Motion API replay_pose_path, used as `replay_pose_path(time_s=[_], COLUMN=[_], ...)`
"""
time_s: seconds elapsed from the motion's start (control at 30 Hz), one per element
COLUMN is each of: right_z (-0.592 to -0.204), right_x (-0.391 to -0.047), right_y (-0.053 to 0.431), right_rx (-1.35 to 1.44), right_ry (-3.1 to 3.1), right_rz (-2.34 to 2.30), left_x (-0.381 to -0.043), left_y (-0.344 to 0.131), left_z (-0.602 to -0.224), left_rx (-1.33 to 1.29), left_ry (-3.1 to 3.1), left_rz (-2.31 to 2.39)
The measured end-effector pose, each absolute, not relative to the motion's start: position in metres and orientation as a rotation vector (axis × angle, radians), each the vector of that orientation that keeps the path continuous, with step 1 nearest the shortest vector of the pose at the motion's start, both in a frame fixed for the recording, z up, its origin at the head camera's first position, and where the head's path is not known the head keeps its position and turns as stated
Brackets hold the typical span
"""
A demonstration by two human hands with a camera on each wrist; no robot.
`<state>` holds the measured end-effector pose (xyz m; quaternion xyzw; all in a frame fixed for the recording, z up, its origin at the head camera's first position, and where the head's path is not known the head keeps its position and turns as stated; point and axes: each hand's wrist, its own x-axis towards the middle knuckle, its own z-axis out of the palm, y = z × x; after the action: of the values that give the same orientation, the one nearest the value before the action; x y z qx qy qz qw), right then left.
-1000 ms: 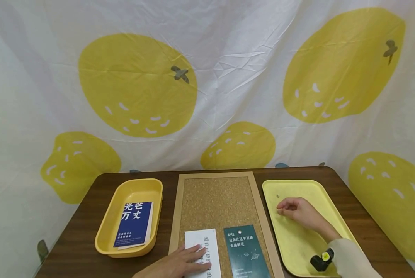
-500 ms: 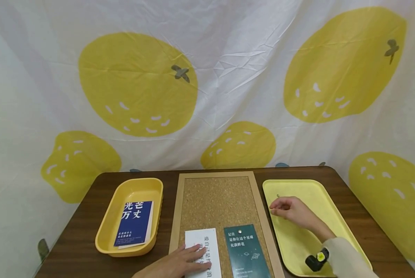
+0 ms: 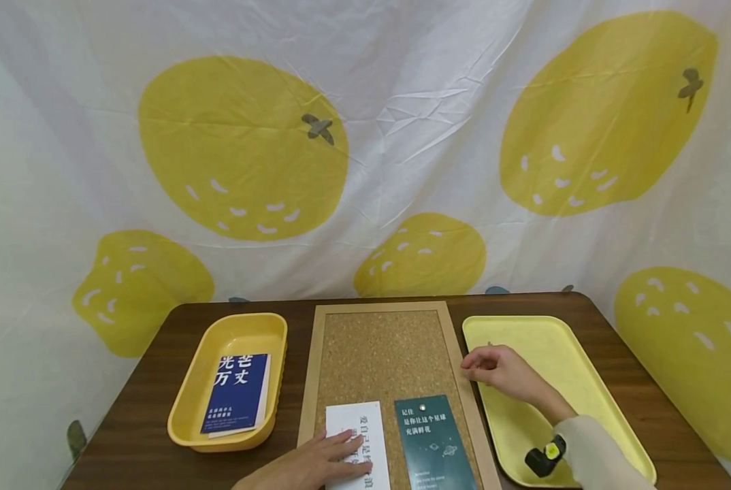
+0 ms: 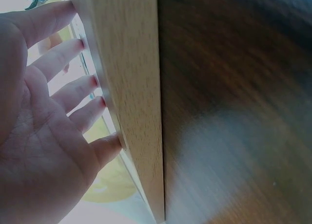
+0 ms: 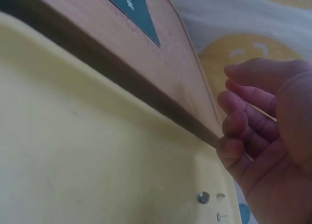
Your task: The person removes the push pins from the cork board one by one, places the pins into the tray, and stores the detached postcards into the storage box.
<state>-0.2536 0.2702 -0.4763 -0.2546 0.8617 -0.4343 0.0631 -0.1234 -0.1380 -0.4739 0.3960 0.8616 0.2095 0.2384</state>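
Note:
My left hand [image 3: 316, 463] lies with spread fingers on a white card [image 3: 374, 425] with black printed characters, on the framed corkboard [image 3: 384, 350]. The left wrist view shows the fingertips over the board's wooden frame [image 4: 129, 87]. My right hand [image 3: 503, 371] is above the left edge of the yellow tray [image 3: 540, 435], thumb and index tips close together. I cannot tell whether a small thing is pinched there. A dark green card [image 3: 435, 442] with a silver thumbtack [image 3: 423, 407] at its top lies right of the white one.
A yellow basket [image 3: 184, 415] at left holds a blue card [image 3: 237, 395] over a paler one. In the right wrist view, a silver thumbtack [image 5: 203, 197] and two others lie in the tray. A lemon-print cloth [image 3: 365, 136] hangs behind the brown table [image 3: 133, 422].
My right hand has moved left from over the tray to the corkboard's right edge. My left hand has stayed on the white card.

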Motion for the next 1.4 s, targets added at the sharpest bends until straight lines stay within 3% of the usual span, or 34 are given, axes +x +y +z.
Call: replay_pose_path(time_s=[1.4], right_z=[-0.483], right_x=[-0.249], right_y=[0.191], right_rx=[-0.890], right_ry=[2.425], right_rz=[-1.303], left_x=[-0.123], left_y=[-0.138], left_z=[-0.474], left_rx=[1.077], left_ry=[2.360], left_rz=[0.574])
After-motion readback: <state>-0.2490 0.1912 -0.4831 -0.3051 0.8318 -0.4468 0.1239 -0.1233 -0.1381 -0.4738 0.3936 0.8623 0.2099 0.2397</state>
